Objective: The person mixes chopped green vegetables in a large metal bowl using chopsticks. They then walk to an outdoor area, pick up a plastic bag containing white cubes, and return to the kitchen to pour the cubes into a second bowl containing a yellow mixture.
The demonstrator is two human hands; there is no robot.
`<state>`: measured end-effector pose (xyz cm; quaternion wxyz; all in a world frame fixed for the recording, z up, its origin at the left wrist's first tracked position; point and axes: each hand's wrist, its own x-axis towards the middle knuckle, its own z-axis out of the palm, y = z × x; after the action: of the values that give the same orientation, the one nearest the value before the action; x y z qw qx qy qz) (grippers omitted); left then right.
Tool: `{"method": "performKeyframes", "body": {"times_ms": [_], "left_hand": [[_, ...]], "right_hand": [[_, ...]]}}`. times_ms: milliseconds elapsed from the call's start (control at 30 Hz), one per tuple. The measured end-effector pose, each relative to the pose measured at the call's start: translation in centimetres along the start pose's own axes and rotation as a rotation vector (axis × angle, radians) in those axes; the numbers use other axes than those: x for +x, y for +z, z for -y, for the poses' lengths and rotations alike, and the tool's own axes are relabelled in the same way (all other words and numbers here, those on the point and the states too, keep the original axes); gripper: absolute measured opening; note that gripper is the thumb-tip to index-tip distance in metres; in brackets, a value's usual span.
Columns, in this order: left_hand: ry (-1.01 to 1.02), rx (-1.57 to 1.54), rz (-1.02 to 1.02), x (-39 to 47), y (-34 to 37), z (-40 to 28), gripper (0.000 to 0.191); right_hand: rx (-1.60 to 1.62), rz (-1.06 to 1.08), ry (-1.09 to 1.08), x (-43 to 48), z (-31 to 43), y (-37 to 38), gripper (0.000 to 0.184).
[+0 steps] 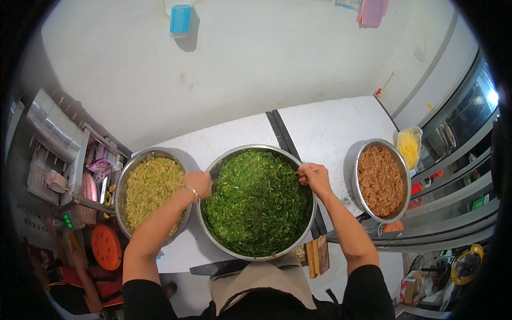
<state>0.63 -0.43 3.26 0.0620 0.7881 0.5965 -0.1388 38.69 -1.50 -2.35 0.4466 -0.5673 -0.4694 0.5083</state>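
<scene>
A large round metal bowl (257, 258) stands on the white table right in front of me, filled with finely chopped green leaves (256, 204). The leaves look lighter on the left and darker on the right. My left hand (201, 185), with a bracelet at its wrist, grips the bowl's left rim. At the upper right rim, the fingers of my right hand (315, 179) are curled around a thin brownish object, too unclear to name. Beside my left forearm is a metal bowl (120, 196) of pale yellow-green chopped filling (154, 188), partly hidden by that arm.
Farther right stands a metal bowl (406, 196) of brown minced filling (381, 180). A bag with yellow contents (409, 148) lies behind it. A dark flat blade-like thing (218, 267) juts from the front edge. Wooden boards (318, 258) sit below right. Shelving (80, 160) borders the left.
</scene>
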Motion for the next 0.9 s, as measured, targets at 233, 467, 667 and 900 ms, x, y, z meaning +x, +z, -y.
{"method": "performKeyframes", "body": {"times_ms": [233, 467, 667, 900], "left_hand": [[0.056, -0.150, -0.045, -1.4, 1.9, 0.8, 0.028], [0.149, -0.065, -0.105, -7.1, -5.2, -2.5, 0.023], [0.095, 0.116, -0.050, -5.8, -6.2, -2.5, 0.018], [0.151, 0.035, -0.093, 2.0, 1.1, -2.6, 0.015]], "right_hand": [[0.023, 0.118, -0.006, -1.4, 2.7, 3.2, 0.021], [-0.309, 0.285, -0.183, -6.7, 11.1, 4.5, 0.027], [-0.639, 0.289, -0.493, -3.6, 11.6, 2.0, 0.022], [-0.063, 0.279, -0.117, 3.9, 2.7, 5.0, 0.028]]}}
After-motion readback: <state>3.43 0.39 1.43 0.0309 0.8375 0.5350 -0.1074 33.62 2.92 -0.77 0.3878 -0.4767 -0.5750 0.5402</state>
